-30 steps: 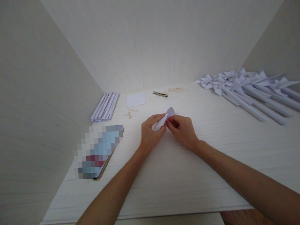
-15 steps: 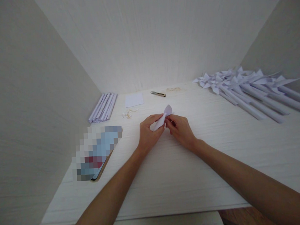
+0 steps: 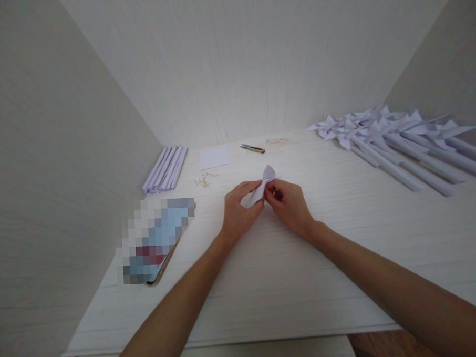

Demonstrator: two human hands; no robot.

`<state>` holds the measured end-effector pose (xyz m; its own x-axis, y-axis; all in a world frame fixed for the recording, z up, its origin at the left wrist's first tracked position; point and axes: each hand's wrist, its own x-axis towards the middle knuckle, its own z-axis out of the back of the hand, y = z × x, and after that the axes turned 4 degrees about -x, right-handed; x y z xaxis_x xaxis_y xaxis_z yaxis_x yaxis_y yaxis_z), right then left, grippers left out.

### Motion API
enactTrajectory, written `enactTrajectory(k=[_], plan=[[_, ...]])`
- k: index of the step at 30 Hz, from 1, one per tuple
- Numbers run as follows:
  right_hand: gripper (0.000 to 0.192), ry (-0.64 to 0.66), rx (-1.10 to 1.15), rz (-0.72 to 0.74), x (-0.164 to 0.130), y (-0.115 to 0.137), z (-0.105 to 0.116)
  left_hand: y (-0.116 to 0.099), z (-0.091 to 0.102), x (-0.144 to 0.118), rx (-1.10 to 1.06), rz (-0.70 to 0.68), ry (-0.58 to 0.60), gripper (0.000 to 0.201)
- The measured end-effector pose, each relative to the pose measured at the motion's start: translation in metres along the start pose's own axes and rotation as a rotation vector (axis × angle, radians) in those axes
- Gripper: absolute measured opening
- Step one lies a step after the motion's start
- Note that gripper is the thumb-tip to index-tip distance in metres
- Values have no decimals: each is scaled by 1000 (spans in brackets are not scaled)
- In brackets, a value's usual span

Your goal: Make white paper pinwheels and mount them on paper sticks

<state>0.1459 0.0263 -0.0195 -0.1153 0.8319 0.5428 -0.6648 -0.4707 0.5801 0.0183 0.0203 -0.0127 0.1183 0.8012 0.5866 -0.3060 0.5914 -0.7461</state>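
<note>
Over the middle of the table, my left hand [image 3: 240, 209] grips a folded white paper pinwheel [image 3: 269, 173] between thumb and fingers. One rounded blade stands up beyond the fingertips. From the right, my right hand [image 3: 287, 202] pinches at the pinwheel's centre with thumb and forefinger. Whether a small piece sits between those fingertips is hidden. Behind and left of the hands lie a flat square sheet of white paper [image 3: 214, 158] and small pale bits [image 3: 206, 180]. A pair of thread snips [image 3: 253, 148] lies farther back.
Rolled paper sticks [image 3: 165, 169] lie bundled at the back left. Several finished paper pinwheels on sticks [image 3: 394, 145] are piled at the right. A phone [image 3: 162, 239] with a blurred screen rests at left. Brownish bits [image 3: 276, 141] lie by the back wall [image 3: 233, 68].
Both hands keep their hold on the paper pinwheel, with only slight finger movement. The whole view has shifted a little.
</note>
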Motion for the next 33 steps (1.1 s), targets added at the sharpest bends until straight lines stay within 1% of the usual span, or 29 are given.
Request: enactTrajectory(k=[7,13,17,20,22,29,33], plan=[[18,40,-34,24,0,-1,-1,-1,0,1,9,6,7,29],[23,77,-37,9,1,0,0,-2,0,1,26,-4,7,28],[17,43,-20,10,1,0,-1,-1,1,1,41,9,-8,26],[9,-10,-19,-27,0,0,-2,0,2,2,35,22,-22,27],[8,-29,-16,-47,-1,0,-2,0,2,2,33,26,-28,27],[10,-20,-28,-7,-1,1,0,-1,1,2,31,26,-23,24],[11,-8,-46,26,-2,1,-1,0,1,1,53,32,-54,23]])
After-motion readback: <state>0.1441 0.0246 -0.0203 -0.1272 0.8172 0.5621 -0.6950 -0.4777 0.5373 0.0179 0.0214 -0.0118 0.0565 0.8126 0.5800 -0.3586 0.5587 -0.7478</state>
